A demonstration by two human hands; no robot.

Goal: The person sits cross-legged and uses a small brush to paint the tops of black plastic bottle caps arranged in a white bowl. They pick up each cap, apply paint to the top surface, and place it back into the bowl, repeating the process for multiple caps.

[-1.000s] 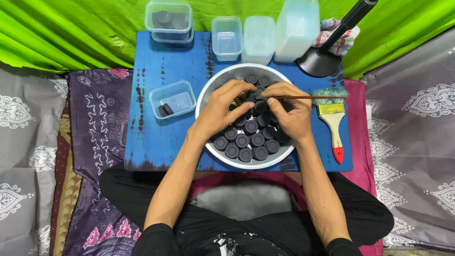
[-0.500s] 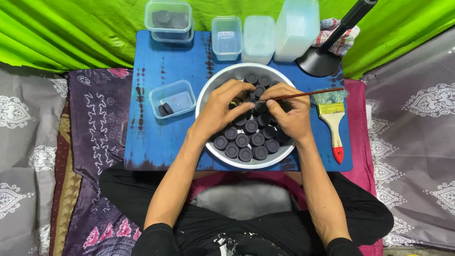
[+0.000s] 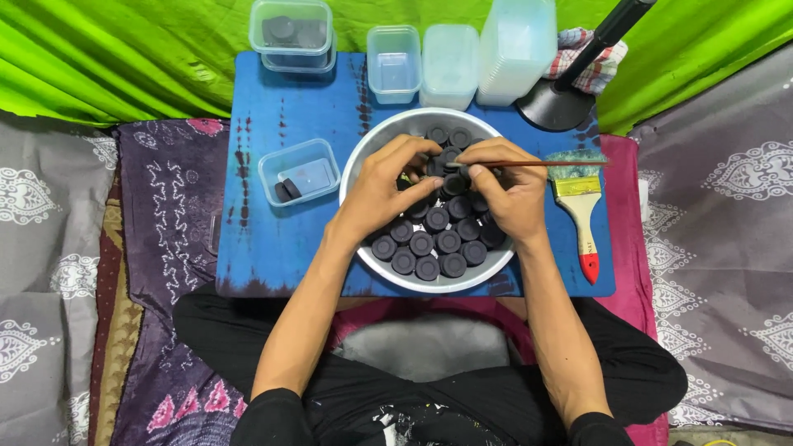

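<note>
Small round black discs (image 3: 436,244) with recessed centres fill the metal bowl (image 3: 363,157). The left hand (image 3: 382,188) pinches one; the right hand (image 3: 514,194) grips a thin stick (image 3: 545,163).

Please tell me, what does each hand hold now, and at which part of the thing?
The right hand pinches a thin stick near its left end. The left hand fingers a black disc at its edge, above the bowl.

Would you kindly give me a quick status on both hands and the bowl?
Left hand pinching a black round disc. Right hand gripping a thin brown stick. Both over the metal bowl of discs. Nothing blocking.
</note>
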